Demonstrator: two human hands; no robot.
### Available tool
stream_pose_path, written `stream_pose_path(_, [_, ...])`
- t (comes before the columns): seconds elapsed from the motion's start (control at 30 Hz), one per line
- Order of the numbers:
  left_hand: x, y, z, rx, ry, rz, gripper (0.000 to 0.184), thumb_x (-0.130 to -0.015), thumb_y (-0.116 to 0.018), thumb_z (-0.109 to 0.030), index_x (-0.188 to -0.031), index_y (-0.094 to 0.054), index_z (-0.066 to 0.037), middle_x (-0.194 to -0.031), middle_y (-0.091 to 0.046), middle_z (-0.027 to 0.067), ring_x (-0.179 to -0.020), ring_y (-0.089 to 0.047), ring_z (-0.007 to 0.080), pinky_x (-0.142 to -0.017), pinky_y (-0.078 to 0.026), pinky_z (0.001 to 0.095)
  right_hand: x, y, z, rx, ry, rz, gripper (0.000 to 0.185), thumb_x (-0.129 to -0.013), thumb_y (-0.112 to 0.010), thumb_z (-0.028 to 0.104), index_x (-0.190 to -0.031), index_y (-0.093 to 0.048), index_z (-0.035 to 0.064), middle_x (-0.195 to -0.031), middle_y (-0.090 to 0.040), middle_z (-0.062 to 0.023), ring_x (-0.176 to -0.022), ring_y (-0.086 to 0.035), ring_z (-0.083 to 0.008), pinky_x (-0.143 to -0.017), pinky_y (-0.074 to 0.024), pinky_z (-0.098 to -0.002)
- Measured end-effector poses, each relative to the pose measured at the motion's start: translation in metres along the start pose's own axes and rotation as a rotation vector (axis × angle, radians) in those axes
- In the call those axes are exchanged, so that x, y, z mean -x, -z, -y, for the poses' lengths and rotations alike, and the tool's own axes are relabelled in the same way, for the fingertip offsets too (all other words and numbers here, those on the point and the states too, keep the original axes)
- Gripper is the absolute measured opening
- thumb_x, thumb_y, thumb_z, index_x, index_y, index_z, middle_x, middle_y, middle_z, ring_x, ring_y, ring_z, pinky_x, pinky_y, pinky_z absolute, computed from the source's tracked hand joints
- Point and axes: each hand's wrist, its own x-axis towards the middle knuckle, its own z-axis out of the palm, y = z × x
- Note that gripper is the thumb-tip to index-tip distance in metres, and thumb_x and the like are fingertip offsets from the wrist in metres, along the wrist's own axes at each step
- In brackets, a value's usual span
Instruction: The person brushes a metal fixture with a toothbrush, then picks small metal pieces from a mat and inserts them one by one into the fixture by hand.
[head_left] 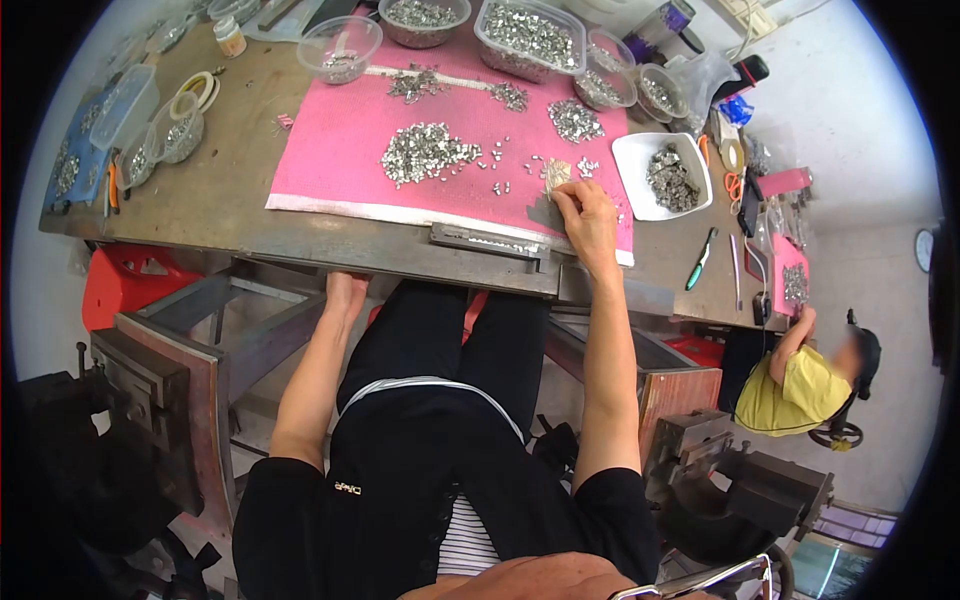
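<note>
My right hand (pixel 588 222) is over the right front part of the pink mat (pixel 330 160), its thumb and fingertips pinched together beside a small beige patch of pieces (pixel 557 174). What the fingertips hold is too small to make out. My left hand (pixel 347 292) is at the table's front edge, with its fingers hidden under the tabletop. A large pile of small silvery metal pieces (pixel 425 154) lies on the mat, with a few loose ones to its right. A metal bar fixture (pixel 487 243) lies along the front edge between my hands.
Clear tubs of metal parts (pixel 530 42) line the back. A white tray (pixel 627 165) with darker parts stands right of the mat, near a green-handled tool (pixel 702 260). Another person in a yellow shirt (pixel 808 390) sits at the far right. Vises flank my seat.
</note>
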Motion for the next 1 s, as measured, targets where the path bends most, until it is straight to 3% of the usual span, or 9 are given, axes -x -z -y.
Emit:
stream_pose_path(0.23, [0.001, -0.003, -0.004, 0.002, 0.019, -0.087, 0.040, -0.104, -0.053, -0.034, -0.136, -0.054, -0.011, -0.130, -0.061, 0.0033, -0.118, -0.059, 0.0190, -0.099, -0.049, 0.0362, 0.010, 0.014, 0.031, -0.152, -0.046, -0.061, 0.007, -0.090, -0.068, 0.003, -0.092, -0.063, -0.0008, -0.081, -0.063, -0.0123, -0.074, -0.063, -0.0267, -0.069, -0.0504, -0.0363])
stream_pose_path(0.53, [0.011, -0.026, -0.012, 0.010, -0.017, 0.035, 0.046, -0.103, -0.055, -0.038, -0.139, -0.052, -0.010, -0.135, -0.058, 0.0039, -0.124, -0.056, 0.0207, -0.106, -0.046, 0.0389, 0.053, 0.006, 0.065, -0.345, -0.019, 0.038, 0.004, -0.092, -0.064, 0.000, -0.093, -0.059, -0.0015, -0.091, -0.064, -0.0126, -0.083, -0.062, -0.0265, -0.077, -0.0493, -0.0347])
stream_pose_path(0.73, [0.005, -0.011, 0.001, -0.017, -0.044, 0.009, 0.044, -0.101, -0.060, -0.035, -0.138, -0.052, -0.011, -0.131, -0.060, 0.0034, -0.120, -0.058, 0.0189, -0.103, -0.048, 0.0372, 0.060, 0.006, 0.067, -0.367, -0.064, 0.016, 0.006, -0.095, -0.062, 0.002, -0.092, -0.059, -0.0021, -0.095, -0.066, -0.0110, -0.087, -0.063, -0.0212, -0.081, -0.0484, -0.0312])
stream_pose_path(1.0, [0.007, -0.017, -0.009, 0.046, -0.026, -0.079, 0.037, -0.104, -0.054, -0.034, -0.132, -0.056, -0.010, -0.127, -0.062, 0.0030, -0.116, -0.060, 0.0180, -0.098, -0.050, 0.0355, 0.062, 0.002, 0.070, -0.166, 0.103, -0.008, 0.006, -0.091, -0.063, -0.002, -0.092, -0.058, 0.0001, -0.094, -0.064, -0.0136, -0.085, -0.060, -0.0286, -0.079, -0.0480, -0.0368])
